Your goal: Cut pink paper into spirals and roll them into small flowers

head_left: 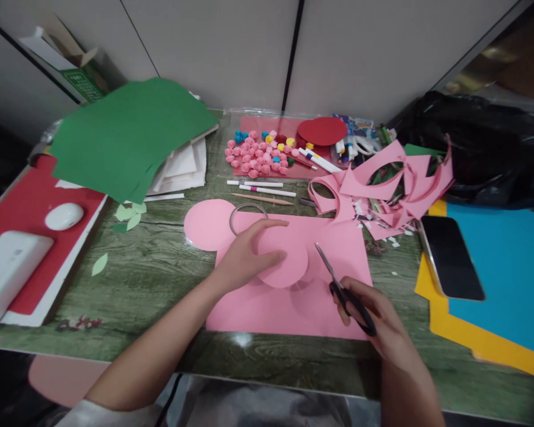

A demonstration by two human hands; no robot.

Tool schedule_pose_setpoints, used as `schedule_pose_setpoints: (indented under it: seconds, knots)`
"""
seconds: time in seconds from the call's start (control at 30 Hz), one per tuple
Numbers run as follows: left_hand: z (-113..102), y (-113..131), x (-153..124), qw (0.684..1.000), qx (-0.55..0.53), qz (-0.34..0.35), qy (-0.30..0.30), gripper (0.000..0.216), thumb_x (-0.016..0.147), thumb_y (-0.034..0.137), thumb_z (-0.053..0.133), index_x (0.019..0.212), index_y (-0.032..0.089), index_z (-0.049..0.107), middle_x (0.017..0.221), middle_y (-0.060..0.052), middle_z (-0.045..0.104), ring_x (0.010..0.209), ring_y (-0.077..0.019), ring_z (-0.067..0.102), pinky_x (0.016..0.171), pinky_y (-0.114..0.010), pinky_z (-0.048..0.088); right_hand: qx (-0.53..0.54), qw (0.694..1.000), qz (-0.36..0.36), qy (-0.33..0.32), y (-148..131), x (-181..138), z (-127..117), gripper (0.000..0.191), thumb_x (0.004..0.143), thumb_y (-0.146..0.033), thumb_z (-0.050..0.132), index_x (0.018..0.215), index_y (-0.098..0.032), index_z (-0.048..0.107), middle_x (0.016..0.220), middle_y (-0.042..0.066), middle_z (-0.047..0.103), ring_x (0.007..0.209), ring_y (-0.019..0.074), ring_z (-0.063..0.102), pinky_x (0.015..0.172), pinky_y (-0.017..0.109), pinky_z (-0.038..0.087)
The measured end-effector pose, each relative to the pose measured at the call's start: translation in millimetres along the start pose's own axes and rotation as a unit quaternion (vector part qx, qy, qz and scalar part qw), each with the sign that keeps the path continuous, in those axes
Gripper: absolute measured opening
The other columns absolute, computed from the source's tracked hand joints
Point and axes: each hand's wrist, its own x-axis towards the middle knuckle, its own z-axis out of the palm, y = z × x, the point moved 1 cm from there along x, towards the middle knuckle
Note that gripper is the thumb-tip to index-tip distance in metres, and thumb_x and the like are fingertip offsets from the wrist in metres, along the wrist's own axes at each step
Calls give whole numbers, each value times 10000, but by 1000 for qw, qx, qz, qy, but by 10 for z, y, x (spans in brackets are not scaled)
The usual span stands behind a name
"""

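Note:
A pink paper circle (289,270) is in my left hand (244,252), tilted a little above a pink paper sheet (258,311). My thumb lies across its face and my index finger stretches along its upper edge; the other fingers are hidden. In my right hand (374,311) are black-handled scissors (336,276), their blades pointing up and left over the sheet's right part. The blades look closed together. Another pink circle (209,222) lies by the sheet's upper left corner, and a thin grey ring (248,206) partly overlaps it.
Behind are white pens (267,191), a pencil (262,198) and pink clay-like pieces (258,155). Pink paper scraps (382,178) pile at right, near a phone (454,258) on blue paper (511,267). Green paper (129,130) and leaf cutouts (133,216) lie left.

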Motion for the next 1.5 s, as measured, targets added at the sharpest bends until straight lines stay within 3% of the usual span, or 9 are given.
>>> schedule_pose_setpoints:
  seconds: [0.4,0.6,0.87,1.13,1.5]
  knots:
    - [80,-27,-11,996,-74,-53,11,432,720,239,635,1140,244,535,1170,-47,561,1068,-233,532,872,-372,475,-10,1000,-6,3,-51,4,44,278,808,-457,517,767,-182,524,582,-22,443,531,115,396,483,241,288]
    - [196,-108,-38,967,-230,-109,8,451,725,278,645,1151,254,498,1099,-50,580,983,-216,579,753,-323,530,-9,1000,-12,11,-63,9,73,267,817,-449,516,763,-187,506,600,-25,453,543,110,410,503,236,309]
    - [215,-131,-29,947,-295,-129,23,464,704,264,672,1139,253,511,1063,-48,576,955,-205,575,737,-306,527,-15,1000,-7,14,-44,4,60,261,814,-442,520,773,-185,499,596,-20,459,547,122,409,506,249,306]
    - [229,-140,-36,948,-291,-125,39,450,684,249,697,1109,255,548,1035,-39,575,923,-199,566,684,-272,512,-6,1000,-18,20,-38,17,72,246,822,-427,520,780,-185,510,583,-26,465,531,112,406,501,244,296]
    - [232,-123,-39,963,-245,-107,30,441,700,258,678,1119,254,540,1063,-40,584,955,-207,569,744,-311,512,-2,1000,-19,19,-65,14,78,260,820,-442,522,770,-187,512,591,-30,461,537,102,404,495,235,290]
